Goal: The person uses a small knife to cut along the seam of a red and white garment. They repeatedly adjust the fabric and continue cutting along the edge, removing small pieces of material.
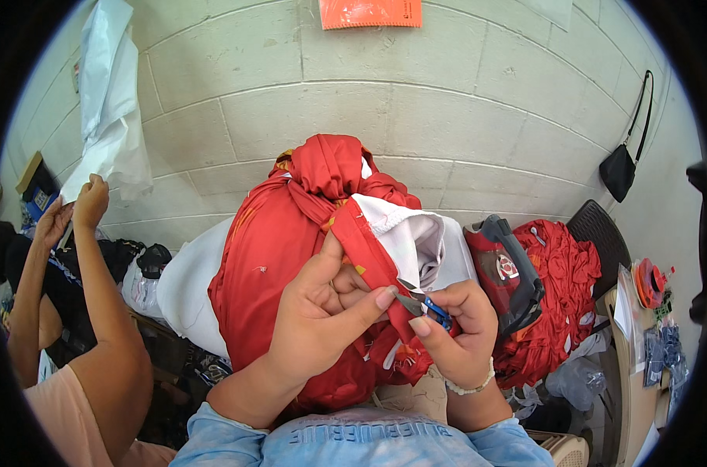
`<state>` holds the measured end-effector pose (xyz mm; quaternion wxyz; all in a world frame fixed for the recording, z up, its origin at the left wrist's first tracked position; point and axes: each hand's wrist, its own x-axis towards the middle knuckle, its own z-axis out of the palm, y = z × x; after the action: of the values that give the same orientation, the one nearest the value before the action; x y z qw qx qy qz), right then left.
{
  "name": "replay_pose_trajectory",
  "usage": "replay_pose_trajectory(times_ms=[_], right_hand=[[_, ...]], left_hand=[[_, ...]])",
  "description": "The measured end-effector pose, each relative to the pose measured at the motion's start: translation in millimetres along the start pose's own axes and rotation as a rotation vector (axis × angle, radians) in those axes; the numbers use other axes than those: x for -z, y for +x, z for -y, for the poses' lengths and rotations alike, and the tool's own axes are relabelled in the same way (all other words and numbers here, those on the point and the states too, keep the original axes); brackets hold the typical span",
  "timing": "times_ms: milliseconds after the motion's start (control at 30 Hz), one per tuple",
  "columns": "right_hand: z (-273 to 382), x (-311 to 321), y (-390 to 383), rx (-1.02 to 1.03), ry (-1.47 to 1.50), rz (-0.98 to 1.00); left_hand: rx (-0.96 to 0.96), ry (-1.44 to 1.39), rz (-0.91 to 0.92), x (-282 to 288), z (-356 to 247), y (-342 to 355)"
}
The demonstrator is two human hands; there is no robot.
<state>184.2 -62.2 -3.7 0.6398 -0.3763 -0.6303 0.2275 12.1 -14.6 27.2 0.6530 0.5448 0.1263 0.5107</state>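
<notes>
My left hand [322, 307] pinches the edge of a red garment [366, 247] with a white inner side [415, 233], thumb and fingers closed on the cloth. In my right hand [466, 327] is a small pair of thread snips [425, 303] with blue handles. Their pointed blades are apart and lie close to the garment's edge, by my left thumb tip. I cannot make out whether a thread lies between the blades. A large heap of red cloth [260, 265] with yellow marks sits right behind and under my hands.
At left, another person's hands [89, 201] hold up a white sheet [112, 101]. Right of the heap stand a grey-and-red clear-sided bag [505, 268] and more crumpled red cloth [559, 288]. A black pouch [619, 171] hangs on the wall. A wooden board [624, 350] with small items stands far right.
</notes>
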Motion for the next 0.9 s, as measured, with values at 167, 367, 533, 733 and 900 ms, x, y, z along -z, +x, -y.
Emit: replay_pose_trajectory(times_ms=[167, 367, 533, 733, 900], right_hand=[[0, 1, 1, 0.004, -0.068, -0.008], [2, 1, 2, 0.072, -0.085, -0.021], [2, 5, 3, 0.076, -0.207, -0.003], [0, 4, -6, -0.154, 0.17, -0.04], [0, 15, -10, -0.232, 0.103, 0.098]], left_hand=[[-0.021, -0.012, 0.013, 1, 1, 0], [-0.042, 0.038, 0.02, 0, 3, -2], [-0.071, 0.069, 0.04, 0, 4, -2], [-0.026, -0.004, -0.007, -5, 4, 1], [0.005, -0.101, -0.083, -7, 7, 10]])
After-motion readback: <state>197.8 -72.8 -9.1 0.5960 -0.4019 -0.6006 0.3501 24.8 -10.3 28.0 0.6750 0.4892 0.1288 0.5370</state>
